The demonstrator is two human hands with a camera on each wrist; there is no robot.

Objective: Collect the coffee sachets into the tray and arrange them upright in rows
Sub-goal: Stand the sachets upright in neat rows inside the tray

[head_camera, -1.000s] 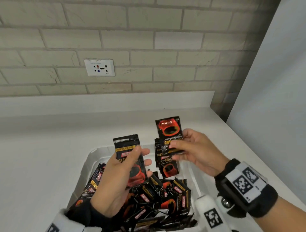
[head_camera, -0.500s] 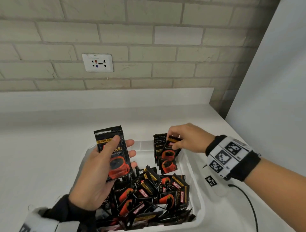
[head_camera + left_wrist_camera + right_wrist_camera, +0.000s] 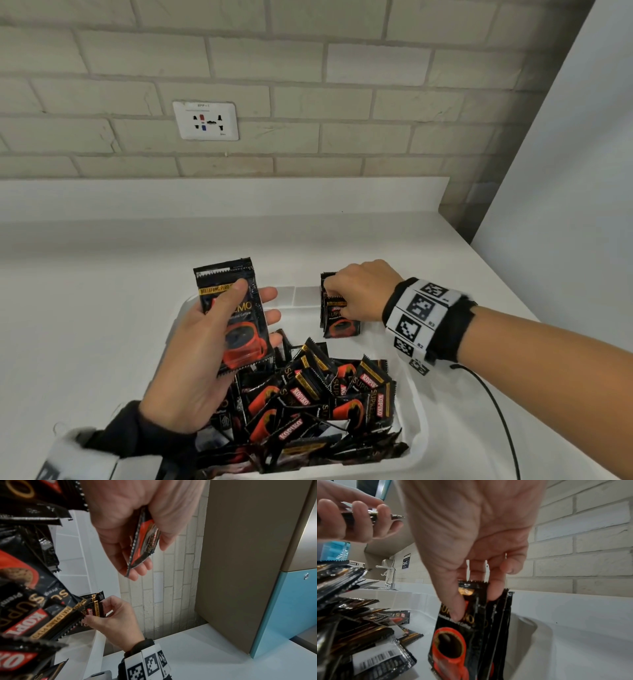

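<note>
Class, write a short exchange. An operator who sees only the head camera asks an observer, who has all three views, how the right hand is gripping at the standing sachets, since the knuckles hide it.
Operator: From above I see only knuckles. How does the right hand grip?
Observer: In the right wrist view the right hand pinches the front sachet, with the thumb on its printed face and a finger behind it.
Operator: Is anything behind that sachet?
Observer: Yes. More standing sachets are on edge behind it, near the tray's corner wall.
</note>
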